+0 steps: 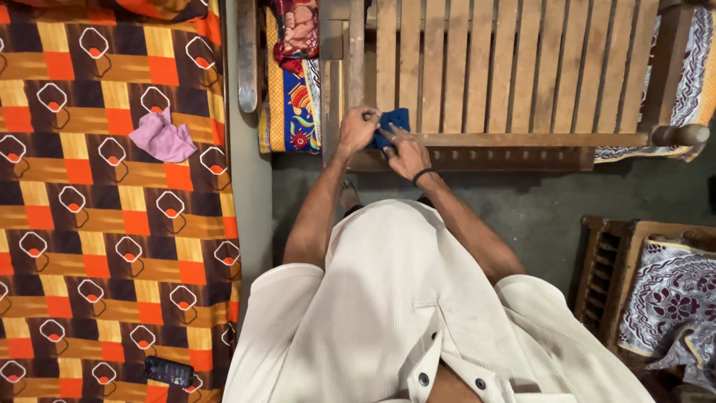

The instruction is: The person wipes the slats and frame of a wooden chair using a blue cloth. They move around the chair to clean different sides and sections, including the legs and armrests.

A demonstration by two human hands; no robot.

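A small blue cloth [393, 122] rests on the front edge of a slatted wooden seat frame [514, 82]. My left hand [358, 128] grips the cloth's left end with closed fingers. My right hand [406, 153], with a black band on its wrist, pinches the cloth's lower right part. Both hands meet over the frame's front rail. Most of the cloth is hidden behind my fingers.
A bed with an orange, brown and yellow patterned sheet [112, 224] fills the left side; a pink cloth [162, 138] and a dark phone [168, 371] lie on it. Folded colourful fabric [292, 97] sits left of the frame. A wooden chair with patterned cushion [656, 291] stands at the lower right.
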